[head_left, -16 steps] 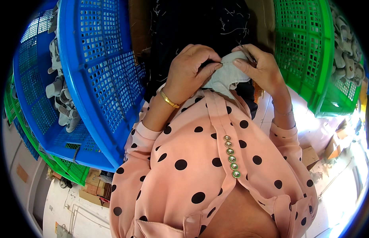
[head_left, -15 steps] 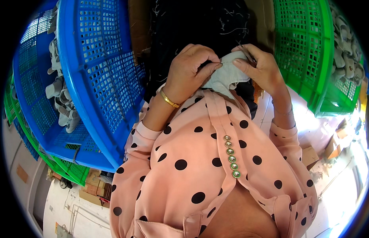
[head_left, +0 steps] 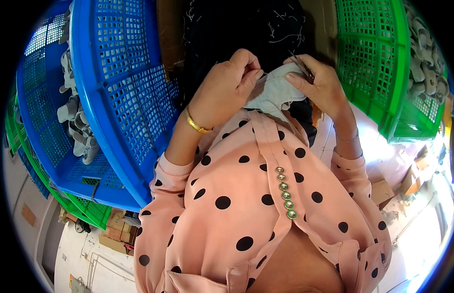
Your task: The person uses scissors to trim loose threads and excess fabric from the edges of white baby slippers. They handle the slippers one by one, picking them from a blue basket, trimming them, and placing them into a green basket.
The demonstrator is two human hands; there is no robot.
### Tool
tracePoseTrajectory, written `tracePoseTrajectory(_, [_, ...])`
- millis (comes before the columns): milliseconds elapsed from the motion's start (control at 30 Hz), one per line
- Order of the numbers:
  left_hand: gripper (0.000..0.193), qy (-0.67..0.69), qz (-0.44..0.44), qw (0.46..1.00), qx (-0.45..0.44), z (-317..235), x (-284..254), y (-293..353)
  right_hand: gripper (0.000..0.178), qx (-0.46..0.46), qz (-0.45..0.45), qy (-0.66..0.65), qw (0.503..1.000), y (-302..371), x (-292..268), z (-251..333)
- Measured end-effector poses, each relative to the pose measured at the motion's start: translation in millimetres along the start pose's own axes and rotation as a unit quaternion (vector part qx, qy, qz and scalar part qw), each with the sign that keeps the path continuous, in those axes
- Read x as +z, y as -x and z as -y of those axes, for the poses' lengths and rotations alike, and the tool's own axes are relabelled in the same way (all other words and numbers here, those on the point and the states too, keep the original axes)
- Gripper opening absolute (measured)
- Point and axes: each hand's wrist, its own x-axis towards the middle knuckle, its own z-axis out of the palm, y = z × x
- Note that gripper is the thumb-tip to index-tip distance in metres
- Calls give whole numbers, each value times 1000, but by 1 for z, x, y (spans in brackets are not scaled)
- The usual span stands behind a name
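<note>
A light grey cloth shoe (head_left: 274, 90) lies over my lap, partly covered by my fingers. My right hand (head_left: 320, 83) is closed on its far right edge, thumb on top. A thin dark metal tool, perhaps thread snips (head_left: 302, 65), also sits in that hand, mostly hidden. My left hand (head_left: 228, 87) is just left of the shoe, its thumb and forefinger pinched together. Whatever is in the pinch, perhaps a thread, is too fine to make out. The dark cloth on my lap (head_left: 236, 29) has loose white threads on it.
A tall blue plastic basket (head_left: 124, 83) stands close on my left, with grey shoes (head_left: 89, 149) in the blue crate behind it. On my right, a green basket (head_left: 371, 58) stands beside more grey shoes (head_left: 422, 53). Cardboard boxes (head_left: 381, 191) lie at the lower right.
My left hand has drawn back leftward and slightly upward from the shoe's edge, its pinch still closed. My right hand and the shoe have barely moved.
</note>
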Motion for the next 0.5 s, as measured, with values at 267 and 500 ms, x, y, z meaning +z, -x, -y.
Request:
tracePoseTrajectory(267, [13, 135, 31, 984, 113, 17, -8, -3, 45, -12, -1, -9, 1000, -1, 1, 3])
tracePoseTrajectory(500, [18, 584, -9, 812, -11, -5, 28, -8, 47, -8, -8, 11, 1000, 3, 13, -1])
